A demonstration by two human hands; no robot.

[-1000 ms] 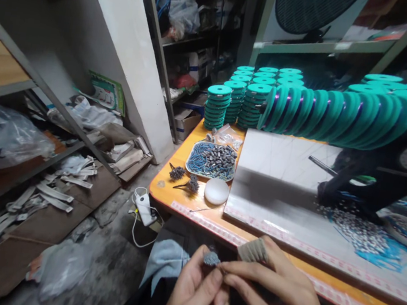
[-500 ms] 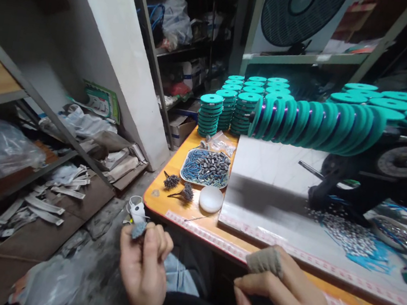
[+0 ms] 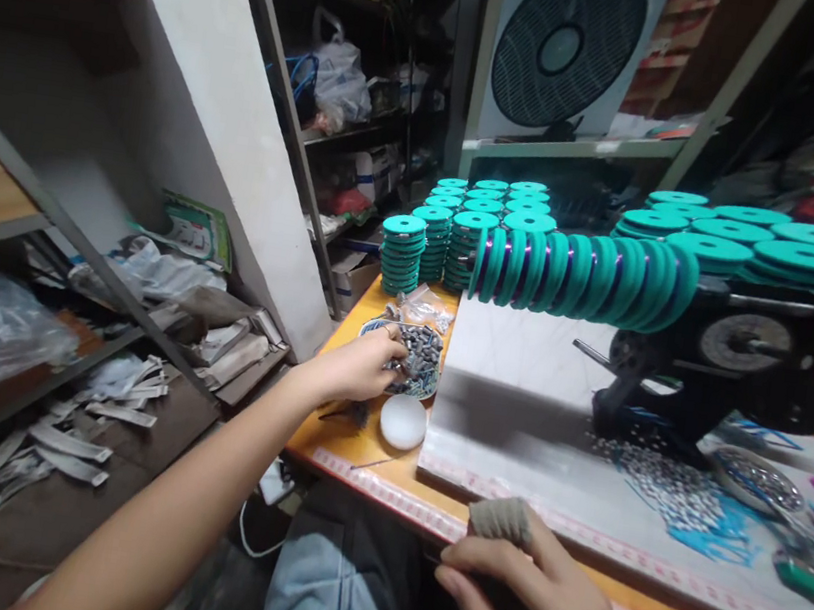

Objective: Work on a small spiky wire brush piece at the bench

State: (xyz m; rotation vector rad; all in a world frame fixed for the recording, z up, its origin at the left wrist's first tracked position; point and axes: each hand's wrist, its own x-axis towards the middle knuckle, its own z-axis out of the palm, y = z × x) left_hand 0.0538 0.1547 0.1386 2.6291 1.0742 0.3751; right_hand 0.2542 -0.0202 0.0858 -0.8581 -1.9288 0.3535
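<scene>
My left hand (image 3: 368, 365) reaches out over the shallow tray (image 3: 432, 392), its fingers curled down among small dark grey metal pieces (image 3: 426, 343). Blue slender pieces lie in the same tray. The fingertips are partly hidden, so I cannot make out what they pinch. Just in front of the tray sits a round whitish disc (image 3: 403, 423). My right hand (image 3: 534, 585) hovers at the table's front edge, thumb and index finger pinched together. A grey wrap (image 3: 500, 520) covers part of one finger; anything in the pinch is too small to tell.
Green foam spools (image 3: 582, 276) line a rod on a black machine (image 3: 742, 342). More spools are stacked behind (image 3: 400, 254). A white board (image 3: 505, 410) carries scattered silvery bits (image 3: 669, 488) and blue strands. A fan (image 3: 564, 49) stands at the back.
My left hand has gone forward from near my lap to the tray; the grey-blue bit it held up is no longer visible. My right hand stays pinched, and the view has shifted slightly.
</scene>
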